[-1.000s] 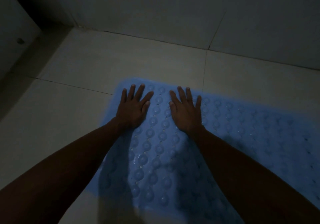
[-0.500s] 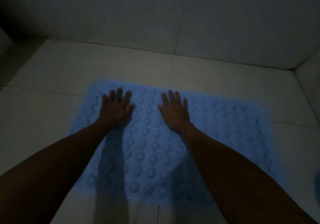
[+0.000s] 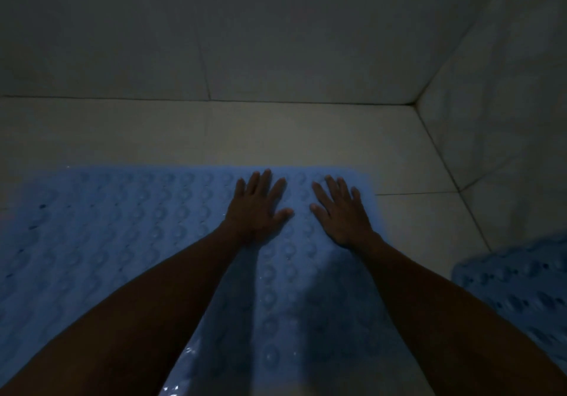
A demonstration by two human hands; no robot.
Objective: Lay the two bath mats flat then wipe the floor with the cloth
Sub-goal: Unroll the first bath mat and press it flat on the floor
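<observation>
Now, reading your view line by line:

Light: your scene is dim, so fine detail on the far wall (image 3: 276, 33) and in the corners is hard to make out.

First bath mat: your blue bath mat (image 3: 116, 236) lies spread on the floor (image 3: 214, 138), its surface covered in rows of round bumps. Its far edge runs parallel to the wall, with a strip of bare tile between them. It reaches out of view at your left and passes under both your forearms toward the bottom of the frame. A few wet glints show on it near the bottom edge.

Left hand: your left hand (image 3: 256, 208) rests palm down on the mat near its far edge, fingers spread and straight, gripping nothing.

Right hand: your right hand (image 3: 340, 213) lies flat on the mat just beside the left one, close to the mat's far right corner. It too is splayed out and holds nothing. The two thumbs point toward each other with a narrow gap of mat between them.

Second bath mat: your second mat (image 3: 515, 291) shows at the right edge, blue with darker spots or holes. It sits apart from the first one, with bare tile between. Only part of it is in view, and you cannot tell whether it lies fully flat.

Floor: your floor is pale tile with thin grout lines, meeting a side wall (image 3: 506, 119) at the right.
</observation>
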